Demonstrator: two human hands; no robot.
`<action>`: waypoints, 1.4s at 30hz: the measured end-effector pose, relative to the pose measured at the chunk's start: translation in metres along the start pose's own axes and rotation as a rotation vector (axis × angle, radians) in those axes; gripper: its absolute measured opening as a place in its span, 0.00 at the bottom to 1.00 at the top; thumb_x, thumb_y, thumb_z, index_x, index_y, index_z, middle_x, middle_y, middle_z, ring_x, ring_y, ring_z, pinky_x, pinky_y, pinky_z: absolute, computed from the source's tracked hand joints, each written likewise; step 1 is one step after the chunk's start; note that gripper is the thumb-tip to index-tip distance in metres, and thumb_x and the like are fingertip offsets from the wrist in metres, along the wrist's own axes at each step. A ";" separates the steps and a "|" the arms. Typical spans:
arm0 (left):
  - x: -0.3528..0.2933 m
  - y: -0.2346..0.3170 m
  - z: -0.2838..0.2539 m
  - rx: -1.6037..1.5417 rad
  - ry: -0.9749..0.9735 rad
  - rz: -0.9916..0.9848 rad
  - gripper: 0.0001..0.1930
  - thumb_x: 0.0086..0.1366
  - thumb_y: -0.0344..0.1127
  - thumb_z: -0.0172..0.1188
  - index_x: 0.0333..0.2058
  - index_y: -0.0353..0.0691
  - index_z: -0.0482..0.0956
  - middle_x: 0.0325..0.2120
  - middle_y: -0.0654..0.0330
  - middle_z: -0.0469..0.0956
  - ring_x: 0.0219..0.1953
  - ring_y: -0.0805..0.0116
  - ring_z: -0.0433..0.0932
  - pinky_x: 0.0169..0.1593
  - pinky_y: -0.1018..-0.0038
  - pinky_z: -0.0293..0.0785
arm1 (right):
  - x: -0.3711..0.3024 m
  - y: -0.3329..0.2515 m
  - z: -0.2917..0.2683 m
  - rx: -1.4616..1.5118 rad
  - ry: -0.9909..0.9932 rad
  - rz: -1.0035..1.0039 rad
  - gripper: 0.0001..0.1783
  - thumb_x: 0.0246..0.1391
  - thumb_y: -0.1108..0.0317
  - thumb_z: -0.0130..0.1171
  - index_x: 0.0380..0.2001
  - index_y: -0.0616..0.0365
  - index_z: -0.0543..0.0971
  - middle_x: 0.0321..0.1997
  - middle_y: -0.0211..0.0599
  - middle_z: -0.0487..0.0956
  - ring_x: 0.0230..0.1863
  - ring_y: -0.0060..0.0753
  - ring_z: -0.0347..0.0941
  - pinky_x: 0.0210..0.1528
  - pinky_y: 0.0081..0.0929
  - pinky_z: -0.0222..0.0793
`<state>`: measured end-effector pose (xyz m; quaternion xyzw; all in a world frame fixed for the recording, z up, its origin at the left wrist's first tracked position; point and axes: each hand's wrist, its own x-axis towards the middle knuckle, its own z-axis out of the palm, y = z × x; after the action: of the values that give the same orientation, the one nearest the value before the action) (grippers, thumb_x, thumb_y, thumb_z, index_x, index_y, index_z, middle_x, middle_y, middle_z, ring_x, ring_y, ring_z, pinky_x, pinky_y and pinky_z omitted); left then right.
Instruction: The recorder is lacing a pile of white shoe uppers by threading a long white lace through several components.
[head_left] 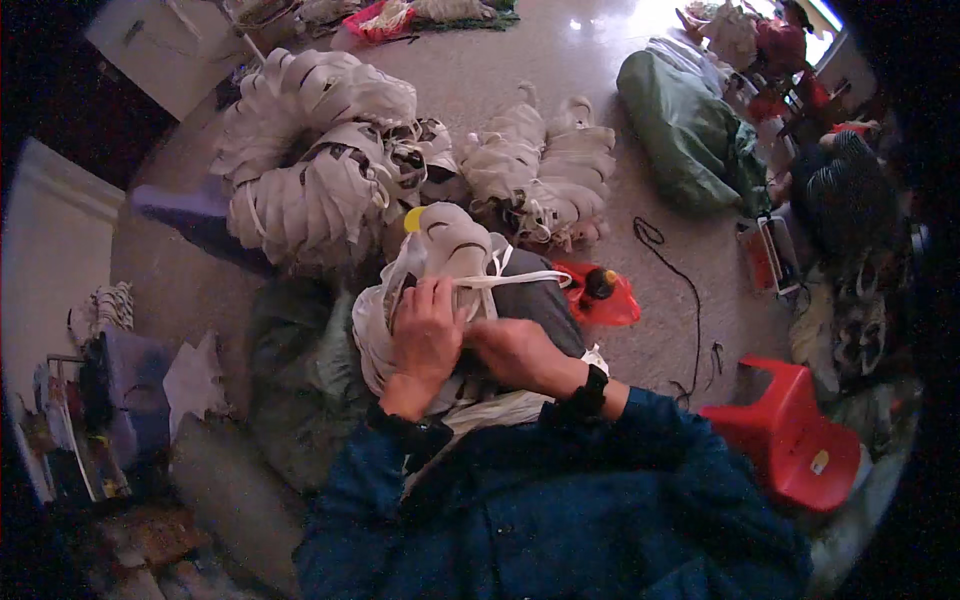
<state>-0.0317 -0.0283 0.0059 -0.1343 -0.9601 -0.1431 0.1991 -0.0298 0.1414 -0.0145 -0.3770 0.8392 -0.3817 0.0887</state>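
A pale cream shoe upper (452, 240) with dark curved slits lies over my lap, on other cream pieces. My left hand (428, 332) is closed over its near part, fingers pressed together and bent down on the material. Beside it, my right hand (518, 350) is closed in a fist-like pinch, its fingertips close to the left hand; what they hold is hidden. A white lace (520, 280) runs from the upper toward the right, just above my hands. Under the right side of the upper sits a dark grey cloth surface (535, 300).
Long bundles of nested cream uppers (310, 205) and a second bundle (545, 170) stand ahead. A red plastic bag with a dark bottle (600, 284) lies to the right, near a black cord (680, 280). A red stool (790, 440) and a green sack (685, 135) are farther right. People sit at the back right.
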 end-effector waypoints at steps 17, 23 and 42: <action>-0.005 -0.024 0.022 -0.006 -0.184 -0.143 0.06 0.58 0.27 0.54 0.34 0.35 0.76 0.35 0.50 0.72 0.38 0.49 0.76 0.41 0.61 0.76 | 0.036 -0.008 -0.006 -0.168 0.204 0.141 0.06 0.53 0.68 0.51 0.32 0.58 0.75 0.26 0.47 0.78 0.30 0.55 0.76 0.30 0.46 0.70; 0.001 -0.021 0.002 -0.331 -0.141 -0.188 0.08 0.58 0.26 0.54 0.36 0.32 0.78 0.33 0.47 0.75 0.38 0.46 0.75 0.43 0.59 0.71 | 0.055 0.006 0.002 -0.364 0.126 0.135 0.05 0.51 0.69 0.53 0.28 0.59 0.75 0.24 0.46 0.78 0.28 0.51 0.78 0.26 0.42 0.71; -0.009 -0.014 0.010 -0.438 0.054 -0.173 0.05 0.55 0.26 0.59 0.30 0.38 0.72 0.29 0.51 0.73 0.35 0.48 0.74 0.38 0.58 0.71 | -0.024 -0.061 -0.040 0.945 -0.159 0.191 0.18 0.66 0.60 0.46 0.33 0.66 0.75 0.28 0.33 0.75 0.33 0.27 0.68 0.37 0.28 0.66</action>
<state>-0.0314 -0.0398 -0.0104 -0.0876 -0.9084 -0.3682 0.1775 0.0042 0.1558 0.0534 -0.2449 0.5957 -0.6809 0.3486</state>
